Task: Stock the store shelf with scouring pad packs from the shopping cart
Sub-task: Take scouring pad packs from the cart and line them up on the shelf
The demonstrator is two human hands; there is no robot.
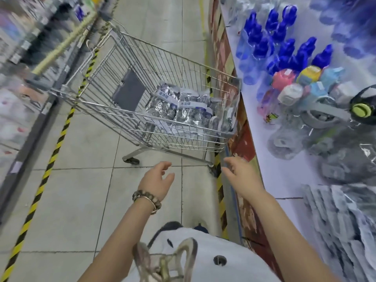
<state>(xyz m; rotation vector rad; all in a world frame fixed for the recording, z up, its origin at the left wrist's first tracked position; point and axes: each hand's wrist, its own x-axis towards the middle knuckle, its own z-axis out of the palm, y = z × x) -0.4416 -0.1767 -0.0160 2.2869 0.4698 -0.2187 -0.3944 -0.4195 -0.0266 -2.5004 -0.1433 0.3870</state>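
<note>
A wire shopping cart (114, 110) stands in the aisle, its front end against the shelf on the right. Several silvery scouring pad packs (183, 106) with blue-and-white labels lie in its basket. More such packs (341, 216) lie in a row on the white shelf (284, 180) at lower right. My left hand (156, 180), a bead bracelet on its wrist, hangs over the floor short of the cart, fingers loosely curled and empty. My right hand (242, 171) reaches along the shelf edge, fingers relaxed, holding nothing.
Blue spray bottles (284, 43) and coloured-cap bottles (301, 84) stand on the shelf beyond the packs, with clear jugs (305, 135) and a black-and-green lid (362, 107). Yellow-black tape (50, 157) runs along the tiled floor. Another shelf row (18, 78) lines the left side.
</note>
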